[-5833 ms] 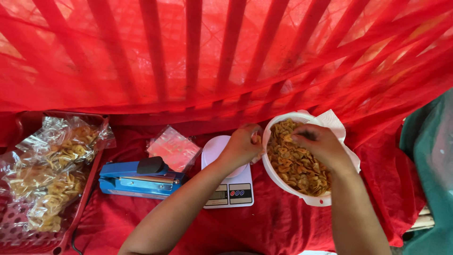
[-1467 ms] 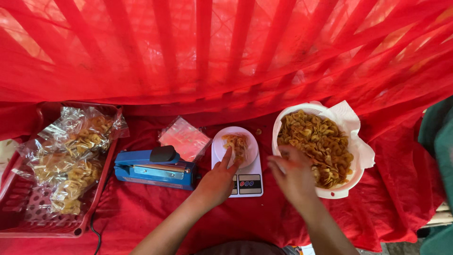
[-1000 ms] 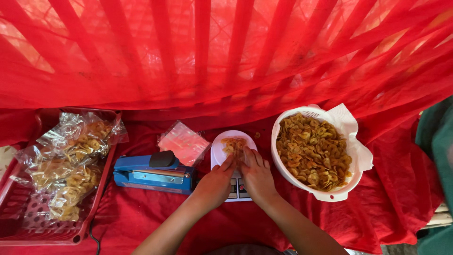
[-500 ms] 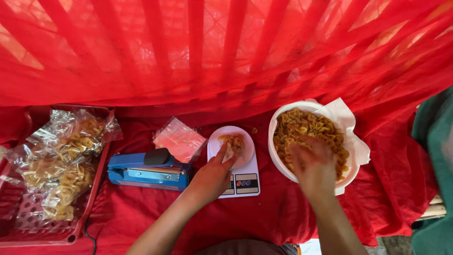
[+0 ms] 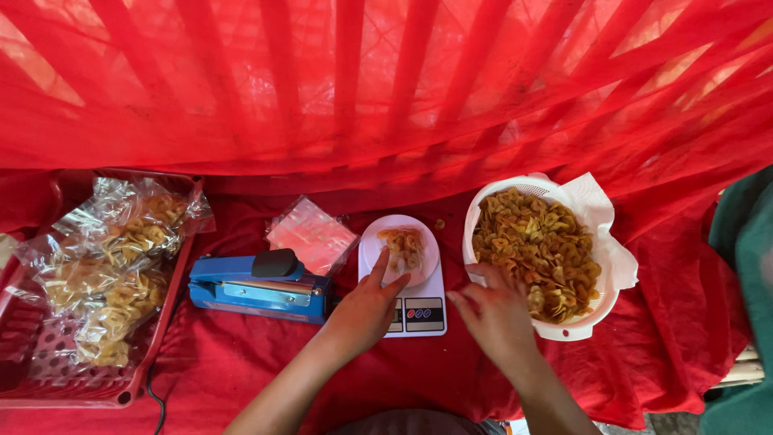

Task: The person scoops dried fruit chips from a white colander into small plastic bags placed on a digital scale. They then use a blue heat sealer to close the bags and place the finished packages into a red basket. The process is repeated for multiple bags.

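Observation:
A white digital scale (image 5: 419, 310) stands on the red cloth with a round white plate (image 5: 372, 248) on top. A small clear bag of yellow chips (image 5: 405, 246) lies on the plate. My left hand (image 5: 366, 310) reaches up to the plate's near side, with forefinger and thumb holding the bag's near edge. My right hand (image 5: 498, 314) hovers between the scale and a white colander bowl (image 5: 576, 326) full of yellow chips (image 5: 535, 246). Its fingers are bunched by the bowl's near rim, and what they hold is hidden.
A blue heat sealer (image 5: 258, 286) lies left of the scale, and a stack of empty clear bags (image 5: 312, 235) sits behind it. A red basket (image 5: 60, 383) at far left holds several filled chip bags (image 5: 113, 266). Red netting (image 5: 386, 80) hangs behind. A green-clothed person (image 5: 745, 306) is at the right edge.
My right hand has come out of the bowl of chips and moved left toward the scale. My left hand has stayed at the plate.

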